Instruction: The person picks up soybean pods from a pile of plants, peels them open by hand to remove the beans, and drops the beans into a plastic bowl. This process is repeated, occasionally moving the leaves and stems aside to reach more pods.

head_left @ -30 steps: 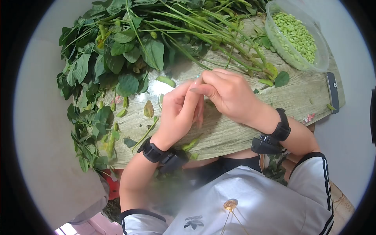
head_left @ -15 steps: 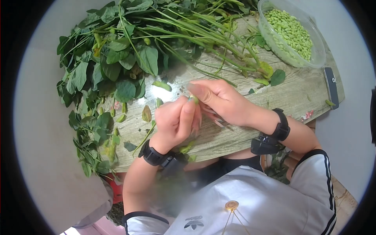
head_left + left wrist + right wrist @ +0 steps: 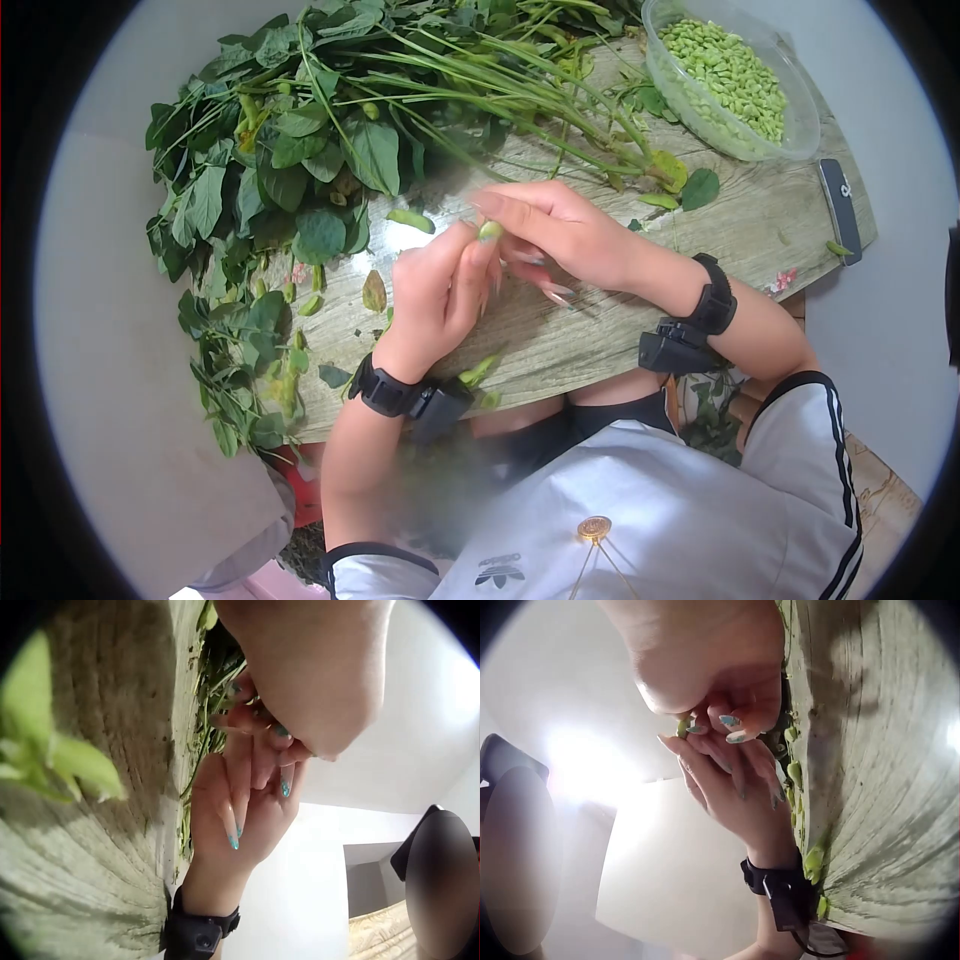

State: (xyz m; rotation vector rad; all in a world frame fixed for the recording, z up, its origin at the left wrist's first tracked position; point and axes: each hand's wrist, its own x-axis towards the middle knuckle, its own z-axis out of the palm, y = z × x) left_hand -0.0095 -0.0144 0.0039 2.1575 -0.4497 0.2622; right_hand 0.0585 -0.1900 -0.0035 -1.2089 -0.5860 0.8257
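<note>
A small green soybean pod [image 3: 490, 231] shows between the two hands, over the table [image 3: 560, 345]. My left hand [image 3: 435, 290] pinches it between thumb and index finger. From the other side my right hand [image 3: 575, 235] meets it, thumb bent over the pod's far end and its other fingers curled below. The right wrist view shows the pod [image 3: 682, 727] as a green bit at the left hand's fingertips, close under the right hand. In the left wrist view the overlapping fingers hide the pod.
Leafy soybean stalks [image 3: 375, 150] pile along the far side and left. A clear plastic bowl [image 3: 810, 140] of shelled beans stands at the far right, near a dark phone-like object [image 3: 840, 210]. Loose pods, including one pod [image 3: 410, 220], and a brown leaf [image 3: 374, 291] lie about.
One second ago the hands were closed together and hid the pod. They have since parted slightly, and the pod shows between the thumbs. The head view has shifted a little.
</note>
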